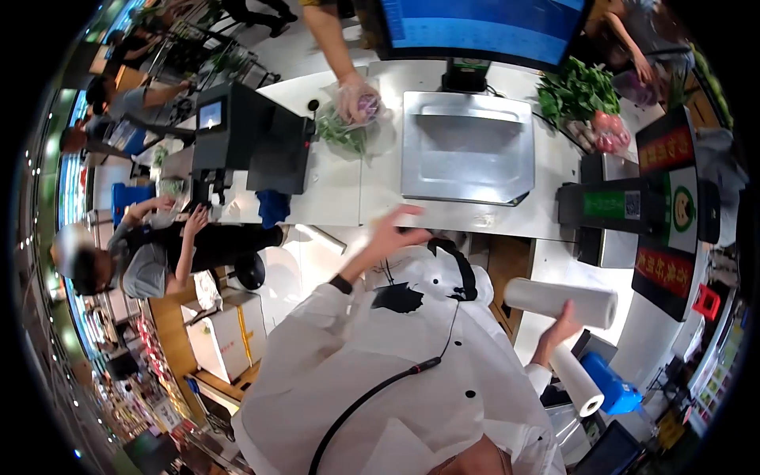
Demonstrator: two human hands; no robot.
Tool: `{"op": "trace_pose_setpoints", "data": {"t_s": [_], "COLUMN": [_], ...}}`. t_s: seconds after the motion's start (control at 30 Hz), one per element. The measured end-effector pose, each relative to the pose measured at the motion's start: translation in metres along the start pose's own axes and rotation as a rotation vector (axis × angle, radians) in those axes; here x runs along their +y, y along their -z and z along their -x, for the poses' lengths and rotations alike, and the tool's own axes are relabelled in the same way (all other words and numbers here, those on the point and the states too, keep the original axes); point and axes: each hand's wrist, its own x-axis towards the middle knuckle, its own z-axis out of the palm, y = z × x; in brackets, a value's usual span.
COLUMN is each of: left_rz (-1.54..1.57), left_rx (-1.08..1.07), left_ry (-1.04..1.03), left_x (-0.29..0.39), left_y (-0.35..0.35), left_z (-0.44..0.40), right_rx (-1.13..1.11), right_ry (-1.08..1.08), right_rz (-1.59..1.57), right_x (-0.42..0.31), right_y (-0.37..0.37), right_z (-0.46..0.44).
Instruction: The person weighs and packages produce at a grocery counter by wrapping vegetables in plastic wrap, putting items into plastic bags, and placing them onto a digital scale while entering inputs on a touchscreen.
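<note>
My left hand point(393, 237) is raised near the counter's front edge, its fingers apart and nothing in it. On the right side, my right hand point(560, 326) grips the lower edge of a thick white roll point(554, 302), with some fingers hidden. A second, thinner white roll point(576, 380) lies just below that hand. A metal scale plate point(467, 150) with a bare surface rests on the counter point(384, 194). Left of it, another person's hand point(354, 99) holds a clear plastic bag of green and purple vegetables point(344, 133).
A monitor point(483, 28) stands behind the scale. Leafy greens point(582, 91) and bagged red vegetables point(609, 134) lie at the back right. A black machine point(253, 134) stands left, a sign display point(669, 210) right. People stand at the left and upper right.
</note>
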Motion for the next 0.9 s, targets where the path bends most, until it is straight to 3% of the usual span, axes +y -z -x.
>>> {"op": "trace_pose_setpoints", "data": {"t_s": [0.07, 0.13, 0.17, 0.2, 0.23, 0.33, 0.37, 0.43, 0.47, 0.57, 0.67, 0.77, 0.83, 0.9], "left_rz": [-0.012, -0.025, -0.02, 0.022, 0.065, 0.393, 0.549, 0.922, 0.964, 1.093, 1.343, 1.269, 1.284, 1.293], "left_rx": [-0.324, -0.352, -0.344, -0.145, 0.052, -0.098, -0.162, -0.059, -0.028, -0.025, -0.001, 0.254, 0.214, 0.168], "left_ry": [-0.171, -0.38, -0.383, -0.318, -0.251, -0.101, -0.03, -0.12, -0.103, -0.187, -0.315, 0.043, 0.065, 0.091], "left_x": [0.055, 0.084, 0.08, 0.071, 0.062, 0.046, 0.053, 0.029, 0.009, 0.011, 0.013, -0.021, -0.024, -0.017], "left_y": [-0.042, -0.072, -0.08, -0.087, -0.088, -0.023, 0.004, 0.024, 0.036, 0.071, 0.097, 0.114, 0.12, 0.129], "left_z": [-0.001, -0.002, -0.007, -0.012, -0.017, -0.03, -0.025, -0.022, -0.019, -0.02, -0.016, -0.013, -0.012, -0.013], "right_rx": [-0.221, -0.373, -0.475, -0.58, -0.687, -0.975, -0.969, -1.329, -1.331, -1.494, -1.411, -1.349, -1.188, -1.18], "right_ry": [0.048, 0.161, 0.3, 0.438, 0.434, 0.468, 0.481, 0.456, 0.463, -0.277, -0.147, 0.2, 0.499, 0.429], "right_rz": [-0.036, -0.03, -0.034, -0.035, 0.026, -0.02, -0.005, -0.154, -0.146, 0.028, -0.002, 0.108, 0.106, 0.158], "right_x": [-0.042, -0.085, -0.113, -0.137, -0.152, -0.172, -0.183, -0.209, -0.204, -0.164, -0.147, -0.178, -0.181, -0.178], "right_y": [-0.064, -0.131, -0.16, -0.184, -0.203, -0.253, -0.261, -0.274, -0.281, -0.307, -0.311, -0.327, -0.341, -0.364], "right_z": [0.022, 0.05, 0.061, 0.07, 0.074, 0.089, 0.094, 0.104, 0.112, 0.126, 0.167, 0.188, 0.2, 0.198]}}
